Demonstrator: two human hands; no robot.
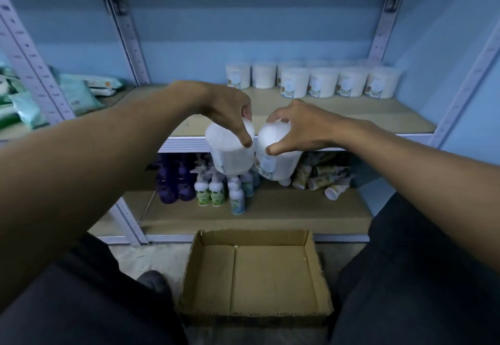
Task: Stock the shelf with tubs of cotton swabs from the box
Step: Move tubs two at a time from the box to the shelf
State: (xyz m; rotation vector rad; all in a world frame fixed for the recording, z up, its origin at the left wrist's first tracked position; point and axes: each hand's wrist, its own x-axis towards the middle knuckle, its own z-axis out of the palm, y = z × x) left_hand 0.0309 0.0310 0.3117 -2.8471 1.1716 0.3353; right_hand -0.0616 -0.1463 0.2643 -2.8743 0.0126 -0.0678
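Since the box is bare: the cardboard box (255, 277) on the floor, nearest to the person, shows no tubs inside, so the unpacking looks finished
Hands: the left hand (227, 113) grips one tub from above, the right hand (293, 132) grips another tub, fingers curled over the lids
Held tubs: the left tub (230, 155) and the right tub (276, 158) hang side by side, almost touching, in front of the shelf edge (186, 144), not yet set down
Progress: I judge the task nearly done, these two seem the last
Lower shelf: pump bottles (211, 190) and lying tubes (322, 177), below the path
Shelf board: bare space (338, 114) in front, nothing blocks it
Far back: row of tubs (311, 79) already stocked
Far left: soft packs (78, 93) on the neighbour shelf
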